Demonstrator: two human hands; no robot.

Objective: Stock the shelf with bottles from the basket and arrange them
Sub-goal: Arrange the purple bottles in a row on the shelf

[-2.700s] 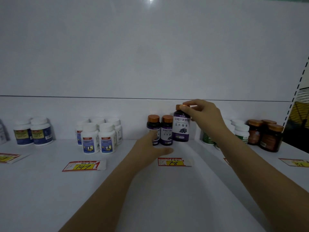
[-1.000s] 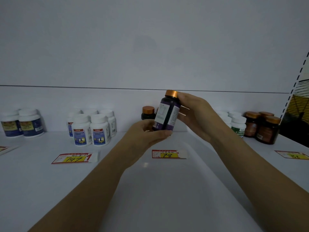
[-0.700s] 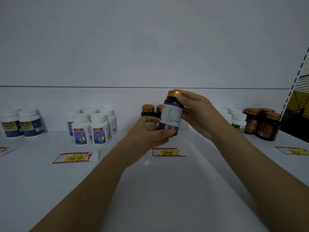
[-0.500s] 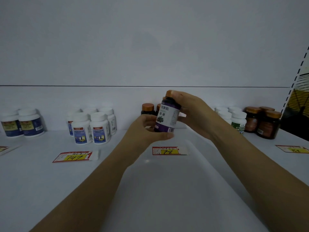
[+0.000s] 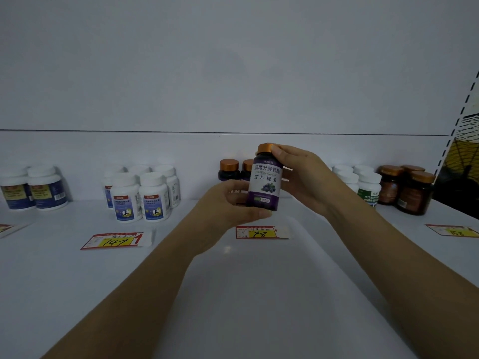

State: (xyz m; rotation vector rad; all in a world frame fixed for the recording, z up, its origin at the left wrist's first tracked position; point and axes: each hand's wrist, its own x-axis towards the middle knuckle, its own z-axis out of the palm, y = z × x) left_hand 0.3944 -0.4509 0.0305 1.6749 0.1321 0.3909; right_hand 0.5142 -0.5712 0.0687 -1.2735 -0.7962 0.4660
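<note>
Head view: I hold the purple bottle (image 5: 264,185) upright, label toward me, lifted clear of the shelf (image 5: 233,294). My left hand (image 5: 225,206) curls round its base, thumb lying under the bottom edge and fingers wrapped round the left side. My right hand (image 5: 308,182) grips it from the right, one fingertip (image 5: 276,152) pressed on the copper cap. Two matching bottles (image 5: 229,169) stand behind it at the back wall. The tag (image 5: 261,232) marked 78 lies on the shelf just below.
</note>
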